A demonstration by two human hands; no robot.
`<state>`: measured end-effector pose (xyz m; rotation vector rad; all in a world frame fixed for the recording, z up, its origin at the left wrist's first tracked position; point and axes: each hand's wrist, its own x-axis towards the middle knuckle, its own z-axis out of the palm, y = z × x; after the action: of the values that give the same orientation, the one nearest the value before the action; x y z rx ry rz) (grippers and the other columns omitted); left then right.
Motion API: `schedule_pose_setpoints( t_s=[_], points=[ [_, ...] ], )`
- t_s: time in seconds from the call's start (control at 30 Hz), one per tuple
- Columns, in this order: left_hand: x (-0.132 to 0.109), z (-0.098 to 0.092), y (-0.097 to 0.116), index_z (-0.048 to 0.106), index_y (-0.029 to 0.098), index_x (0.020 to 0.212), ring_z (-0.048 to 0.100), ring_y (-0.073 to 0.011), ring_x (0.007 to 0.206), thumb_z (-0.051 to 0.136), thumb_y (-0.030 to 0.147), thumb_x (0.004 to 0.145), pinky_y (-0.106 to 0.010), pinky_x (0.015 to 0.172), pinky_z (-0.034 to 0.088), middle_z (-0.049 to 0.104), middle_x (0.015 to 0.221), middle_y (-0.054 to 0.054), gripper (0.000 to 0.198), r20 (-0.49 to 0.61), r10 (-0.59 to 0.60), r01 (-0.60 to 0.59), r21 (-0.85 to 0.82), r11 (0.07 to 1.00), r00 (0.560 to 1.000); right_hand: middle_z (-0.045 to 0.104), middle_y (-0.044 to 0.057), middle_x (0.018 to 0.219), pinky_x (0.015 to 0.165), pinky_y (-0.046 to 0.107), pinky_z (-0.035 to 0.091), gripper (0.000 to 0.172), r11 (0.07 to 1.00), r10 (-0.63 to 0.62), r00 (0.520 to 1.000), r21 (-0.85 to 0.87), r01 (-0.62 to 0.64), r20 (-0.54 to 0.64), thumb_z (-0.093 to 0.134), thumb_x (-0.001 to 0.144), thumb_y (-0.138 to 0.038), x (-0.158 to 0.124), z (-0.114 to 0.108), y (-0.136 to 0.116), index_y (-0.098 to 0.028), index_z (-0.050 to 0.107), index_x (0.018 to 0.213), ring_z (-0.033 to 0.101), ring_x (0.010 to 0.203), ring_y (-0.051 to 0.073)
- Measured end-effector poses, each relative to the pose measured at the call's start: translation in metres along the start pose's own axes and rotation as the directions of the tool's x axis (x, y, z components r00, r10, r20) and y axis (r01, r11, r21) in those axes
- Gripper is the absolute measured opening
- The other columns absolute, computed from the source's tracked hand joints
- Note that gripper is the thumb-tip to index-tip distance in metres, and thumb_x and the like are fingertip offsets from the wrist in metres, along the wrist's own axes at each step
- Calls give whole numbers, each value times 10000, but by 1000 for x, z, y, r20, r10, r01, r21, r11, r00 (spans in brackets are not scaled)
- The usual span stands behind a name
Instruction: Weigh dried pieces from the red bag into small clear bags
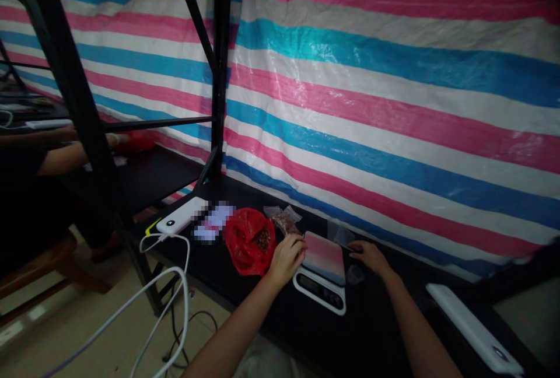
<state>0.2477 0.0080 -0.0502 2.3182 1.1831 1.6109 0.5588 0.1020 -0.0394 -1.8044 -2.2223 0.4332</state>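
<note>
My left hand (289,256) is at the left edge of a small digital kitchen scale (324,261), its fingers curled together. Whatever they may hold is hidden. Just behind it lies a clear plastic bag of brown bits (285,224). To the left, a red plastic bag (249,244) stands with its mouth open, showing similar brown bits inside. My right hand (371,256) is on the scale's right side, fingers apart and pointing left. Its fingertips are close to a clear plastic bag (339,231); contact cannot be made out. Another crumpled clear piece (355,275) lies below that hand.
A white power bank (182,214) with a cable and a blurred phone (214,221) lie at the left of the black table (210,267). Another white device (472,328) lies at right. Striped sheeting (371,104) hangs behind. Beyond the metal frame (219,74) is another person's arm (74,153).
</note>
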Motion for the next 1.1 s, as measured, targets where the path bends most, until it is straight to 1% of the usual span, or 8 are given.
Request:
schedule_pose_setpoints(
  t_s=[0.2, 0.3, 0.4, 0.47, 0.6, 0.77, 0.93, 1.1],
  points=[
    [0, 0, -1, 568, 186, 817, 524, -152, 858, 439, 149, 827, -285, 756, 455, 578, 884, -48, 134, -8, -30, 30, 16, 999, 1000, 699, 36, 860, 726, 303, 455, 173, 985, -22, 993, -172, 3, -113, 536, 728, -288, -4, -1, -9, -243, 697, 772, 632, 854, 221],
    [1, -2, 2, 558, 187, 856, 526, -153, 867, 430, 149, 834, -289, 762, 457, 579, 883, -49, 135, -27, -76, 76, 2, 997, 997, 698, 41, 871, 706, 328, 458, 223, 993, 30, 973, -107, -56, -229, 508, 757, -344, -2, -10, -17, -255, 700, 827, 633, 844, 242],
    [1, -3, 4, 549, 182, 879, 538, -153, 855, 441, 185, 843, -289, 763, 460, 588, 865, -48, 114, -52, -99, 98, -28, 995, 994, 697, 73, 840, 675, 339, 468, 307, 995, 95, 905, 28, -91, -415, 491, 765, -412, -3, -20, -36, -220, 694, 892, 639, 778, 250],
    [1, -4, 5, 555, 180, 876, 552, -147, 816, 451, 214, 847, -275, 738, 467, 597, 829, -43, 114, -62, -110, 107, -46, 993, 992, 690, 79, 799, 652, 332, 482, 329, 992, 57, 858, 123, 7, -510, 501, 759, -434, -8, -22, -59, -195, 688, 887, 638, 711, 232],
    [1, -4, 6, 587, 180, 855, 577, -149, 754, 466, 283, 847, -259, 686, 474, 623, 776, -40, 160, -36, -134, 132, -65, 989, 990, 662, 72, 884, 585, 297, 521, 278, 896, -147, 798, 264, 358, -584, 481, 804, -375, -25, -3, -124, -178, 655, 893, 637, 658, 176],
    [-2, -1, 1, 601, 172, 903, 593, -158, 774, 407, 294, 871, -280, 707, 477, 644, 826, -57, 232, -83, -246, 237, -103, 966, 966, 640, 55, 1009, 856, 327, 493, 242, 792, -474, 682, 69, 607, -556, 453, 829, -202, -39, 45, -187, -218, 630, 993, 603, 944, 172],
    [-1, 1, -2, 604, 156, 780, 593, -147, 702, 392, 269, 875, -270, 664, 472, 633, 741, -45, 258, -243, -425, 403, -136, 905, 872, 613, 63, 1094, 896, 332, 489, 301, 775, -482, 612, 20, 631, -627, 435, 844, -176, -39, 71, -196, -219, 583, 1103, 581, 1009, 173],
    [2, 2, 2, 605, 159, 824, 594, -143, 756, 409, 241, 869, -266, 712, 471, 639, 789, -49, 217, -207, -398, 342, -262, 902, 894, 601, 47, 1134, 929, 345, 469, 345, 804, -496, 604, -67, 591, -624, 506, 818, -203, -46, 68, -183, -235, 555, 1158, 569, 1037, 189]
  ],
)
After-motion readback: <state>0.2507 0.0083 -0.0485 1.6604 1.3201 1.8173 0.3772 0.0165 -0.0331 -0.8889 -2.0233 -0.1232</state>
